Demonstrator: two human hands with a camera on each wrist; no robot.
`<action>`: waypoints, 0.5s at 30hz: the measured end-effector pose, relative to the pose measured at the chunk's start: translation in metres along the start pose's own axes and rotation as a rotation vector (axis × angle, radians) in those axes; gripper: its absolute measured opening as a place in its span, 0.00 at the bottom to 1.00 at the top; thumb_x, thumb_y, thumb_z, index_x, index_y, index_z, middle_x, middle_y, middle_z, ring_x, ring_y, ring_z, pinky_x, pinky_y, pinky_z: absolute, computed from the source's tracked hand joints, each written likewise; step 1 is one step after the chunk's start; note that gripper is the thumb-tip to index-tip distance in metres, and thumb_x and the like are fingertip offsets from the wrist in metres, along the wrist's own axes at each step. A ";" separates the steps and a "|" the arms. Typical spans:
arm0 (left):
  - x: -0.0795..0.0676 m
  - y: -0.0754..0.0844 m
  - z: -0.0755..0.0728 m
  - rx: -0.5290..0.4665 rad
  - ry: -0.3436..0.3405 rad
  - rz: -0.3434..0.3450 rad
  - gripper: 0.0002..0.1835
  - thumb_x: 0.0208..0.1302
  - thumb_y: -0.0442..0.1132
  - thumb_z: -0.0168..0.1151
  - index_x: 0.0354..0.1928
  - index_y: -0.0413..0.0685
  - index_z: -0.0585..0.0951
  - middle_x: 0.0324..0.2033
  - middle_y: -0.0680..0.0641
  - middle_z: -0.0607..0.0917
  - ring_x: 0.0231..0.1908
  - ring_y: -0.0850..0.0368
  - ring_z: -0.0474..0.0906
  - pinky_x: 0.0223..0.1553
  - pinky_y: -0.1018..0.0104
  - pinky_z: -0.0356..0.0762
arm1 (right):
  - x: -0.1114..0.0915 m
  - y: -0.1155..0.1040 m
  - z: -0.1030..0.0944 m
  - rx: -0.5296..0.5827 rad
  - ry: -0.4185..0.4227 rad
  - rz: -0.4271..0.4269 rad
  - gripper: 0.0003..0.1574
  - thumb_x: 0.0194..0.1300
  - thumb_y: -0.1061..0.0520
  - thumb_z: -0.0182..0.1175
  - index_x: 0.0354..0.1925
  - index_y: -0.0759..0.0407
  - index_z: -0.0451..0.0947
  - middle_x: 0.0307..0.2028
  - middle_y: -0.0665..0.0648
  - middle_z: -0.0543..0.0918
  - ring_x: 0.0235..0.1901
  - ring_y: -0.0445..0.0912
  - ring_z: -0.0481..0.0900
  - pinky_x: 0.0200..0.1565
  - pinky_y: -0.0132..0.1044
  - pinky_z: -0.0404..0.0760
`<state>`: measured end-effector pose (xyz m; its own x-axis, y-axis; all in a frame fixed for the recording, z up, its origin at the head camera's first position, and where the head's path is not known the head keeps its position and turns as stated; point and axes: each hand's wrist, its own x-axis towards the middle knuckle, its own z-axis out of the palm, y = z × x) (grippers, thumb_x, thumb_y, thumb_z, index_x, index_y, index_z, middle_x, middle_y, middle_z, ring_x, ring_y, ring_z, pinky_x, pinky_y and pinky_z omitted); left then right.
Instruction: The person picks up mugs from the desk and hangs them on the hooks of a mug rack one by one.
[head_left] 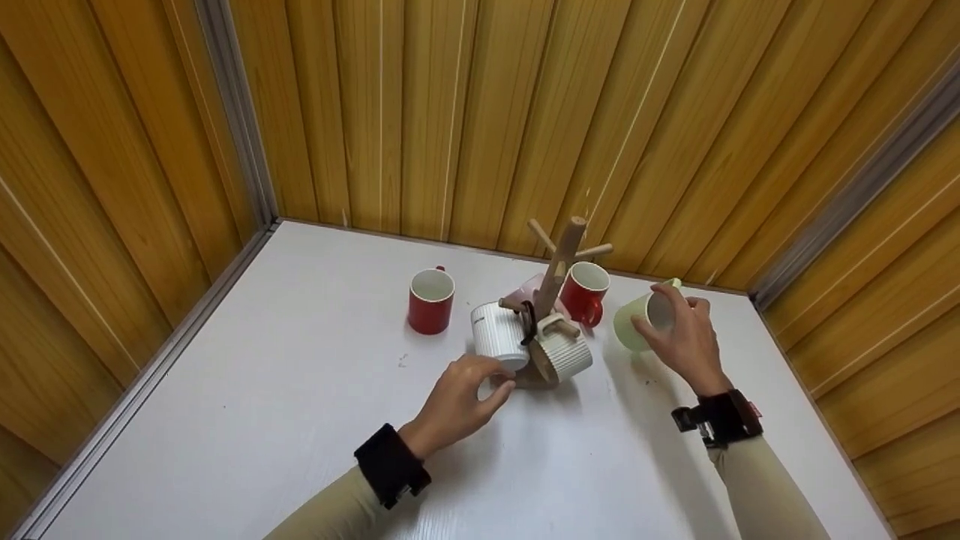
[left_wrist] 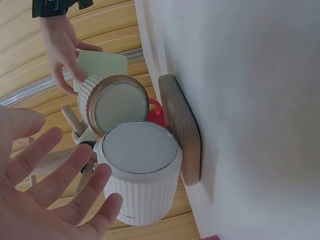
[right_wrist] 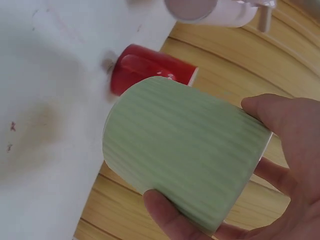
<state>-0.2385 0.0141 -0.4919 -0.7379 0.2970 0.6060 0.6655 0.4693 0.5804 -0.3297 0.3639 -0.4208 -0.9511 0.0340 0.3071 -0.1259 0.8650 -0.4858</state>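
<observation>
My right hand (head_left: 688, 337) grips a pale green ribbed mug (head_left: 628, 330) around its rim, thumb and fingers on opposite sides. In the right wrist view this mug (right_wrist: 185, 145) is tilted, its base turned away from the palm. My left hand (head_left: 463, 397) is just in front of a wooden mug tree (head_left: 566, 251), near a white ribbed mug (head_left: 495, 334) hanging there. The left wrist view shows the left fingers (left_wrist: 75, 200) spread, holding nothing. A cream ribbed mug (head_left: 571, 356) hangs beside the white one. Behind them, a pink mug (head_left: 531, 288) is partly hidden.
One red mug (head_left: 430, 307) stands upright left of the tree. Another red mug (head_left: 583, 292) is behind the tree, between it and the green mug. Wood-patterned walls (head_left: 450, 112) border the white table (head_left: 300, 375) at the back and sides.
</observation>
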 end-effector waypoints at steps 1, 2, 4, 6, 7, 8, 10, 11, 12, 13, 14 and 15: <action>0.001 0.000 0.000 -0.003 0.006 0.009 0.05 0.67 0.37 0.70 0.42 0.45 0.87 0.39 0.50 0.89 0.41 0.53 0.83 0.45 0.60 0.79 | -0.002 -0.003 -0.002 0.011 0.010 -0.002 0.41 0.67 0.45 0.69 0.72 0.53 0.67 0.61 0.78 0.64 0.56 0.72 0.70 0.53 0.70 0.77; 0.002 0.000 0.000 -0.007 0.009 0.014 0.06 0.67 0.37 0.70 0.42 0.44 0.87 0.39 0.51 0.89 0.41 0.54 0.83 0.45 0.60 0.79 | -0.004 -0.007 -0.004 0.021 0.021 -0.005 0.41 0.67 0.45 0.69 0.72 0.52 0.67 0.61 0.77 0.64 0.57 0.72 0.70 0.52 0.71 0.77; 0.003 0.000 0.000 -0.018 0.019 0.023 0.06 0.67 0.37 0.69 0.43 0.44 0.87 0.40 0.52 0.89 0.42 0.57 0.83 0.46 0.61 0.80 | -0.009 -0.013 -0.008 0.040 0.046 -0.012 0.40 0.66 0.46 0.69 0.72 0.51 0.67 0.62 0.77 0.64 0.57 0.73 0.71 0.53 0.71 0.77; 0.004 0.000 0.000 -0.038 0.024 0.021 0.06 0.67 0.37 0.69 0.44 0.44 0.87 0.40 0.51 0.89 0.43 0.59 0.83 0.47 0.62 0.81 | -0.014 -0.018 -0.011 0.056 0.072 -0.024 0.40 0.66 0.48 0.70 0.71 0.51 0.68 0.62 0.76 0.64 0.57 0.73 0.71 0.53 0.72 0.77; 0.004 -0.001 0.001 -0.048 0.030 0.020 0.06 0.68 0.37 0.69 0.44 0.43 0.87 0.41 0.51 0.89 0.43 0.59 0.84 0.48 0.62 0.82 | -0.016 -0.020 -0.011 0.063 0.085 -0.030 0.39 0.65 0.48 0.70 0.71 0.50 0.69 0.61 0.75 0.65 0.57 0.72 0.71 0.53 0.72 0.77; 0.004 -0.001 0.001 -0.059 0.034 0.015 0.07 0.68 0.37 0.69 0.44 0.43 0.87 0.41 0.51 0.89 0.44 0.59 0.84 0.48 0.62 0.82 | -0.019 -0.022 -0.012 0.068 0.100 -0.040 0.39 0.65 0.49 0.70 0.71 0.50 0.69 0.61 0.75 0.65 0.57 0.72 0.71 0.53 0.72 0.77; 0.004 -0.001 0.002 -0.075 0.046 0.011 0.07 0.68 0.37 0.68 0.45 0.43 0.87 0.41 0.50 0.90 0.44 0.58 0.85 0.48 0.62 0.83 | -0.025 -0.025 -0.013 0.079 0.128 -0.058 0.39 0.64 0.50 0.71 0.70 0.50 0.70 0.60 0.74 0.66 0.57 0.71 0.71 0.53 0.73 0.76; 0.004 -0.001 0.002 -0.082 0.048 0.009 0.07 0.68 0.37 0.68 0.45 0.42 0.87 0.41 0.50 0.90 0.44 0.58 0.85 0.48 0.63 0.83 | -0.028 -0.027 -0.013 0.085 0.139 -0.065 0.38 0.64 0.50 0.71 0.70 0.50 0.71 0.60 0.73 0.66 0.58 0.70 0.71 0.54 0.73 0.76; 0.004 -0.002 0.002 -0.089 0.050 0.008 0.07 0.68 0.37 0.68 0.45 0.42 0.87 0.41 0.50 0.90 0.44 0.58 0.85 0.48 0.63 0.83 | -0.031 -0.028 -0.013 0.090 0.151 -0.070 0.38 0.64 0.50 0.71 0.70 0.51 0.71 0.60 0.73 0.67 0.58 0.69 0.70 0.54 0.73 0.75; 0.004 -0.002 0.003 -0.094 0.053 0.009 0.07 0.68 0.37 0.68 0.45 0.42 0.87 0.41 0.50 0.90 0.44 0.57 0.85 0.48 0.63 0.83 | -0.034 -0.029 -0.014 0.097 0.162 -0.077 0.38 0.64 0.51 0.71 0.69 0.51 0.72 0.60 0.72 0.67 0.59 0.69 0.70 0.54 0.73 0.75; 0.004 -0.002 0.004 -0.097 0.054 0.011 0.07 0.69 0.37 0.68 0.45 0.41 0.87 0.41 0.50 0.90 0.43 0.58 0.86 0.47 0.63 0.83 | -0.037 -0.030 -0.014 0.106 0.175 -0.084 0.38 0.63 0.51 0.72 0.69 0.51 0.72 0.59 0.72 0.68 0.59 0.68 0.70 0.55 0.73 0.75; 0.004 -0.002 0.004 -0.098 0.055 0.015 0.07 0.69 0.36 0.68 0.45 0.41 0.87 0.41 0.50 0.90 0.43 0.58 0.86 0.47 0.63 0.83 | -0.040 -0.030 -0.014 0.118 0.188 -0.091 0.37 0.62 0.52 0.72 0.68 0.51 0.73 0.59 0.71 0.68 0.59 0.66 0.69 0.55 0.73 0.74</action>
<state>-0.2432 0.0177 -0.4930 -0.7223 0.2559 0.6425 0.6862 0.3810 0.6196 -0.2836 0.3431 -0.4070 -0.8665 0.0603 0.4955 -0.2516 0.8046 -0.5378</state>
